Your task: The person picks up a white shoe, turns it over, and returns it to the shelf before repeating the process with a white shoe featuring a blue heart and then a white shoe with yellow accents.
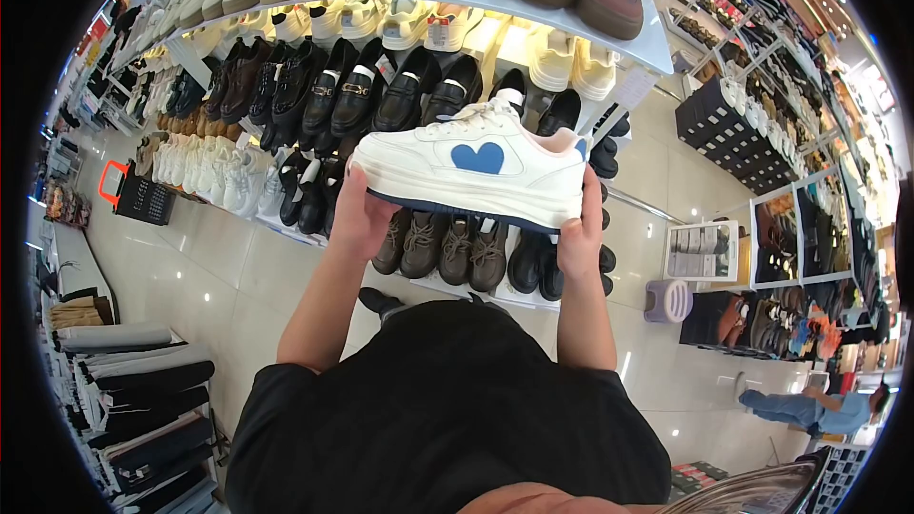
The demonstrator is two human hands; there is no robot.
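Note:
A white platform sneaker [476,167] with a blue heart on its side and a dark blue sole edge is held level in front of a shoe rack. My left hand [357,219] grips its toe end from below. My right hand [581,233] grips the heel end from below. The shoe's side faces me, laces on top. Both forearms reach up from my black shirt.
A tiered white shoe rack [657,52] holds black loafers [400,90], white sneakers and brown boots [457,252]. A black basket with orange handles [138,195] stands on the tiled floor at left. Folded clothes [143,390] lie lower left. A person in blue [809,409] crouches at right.

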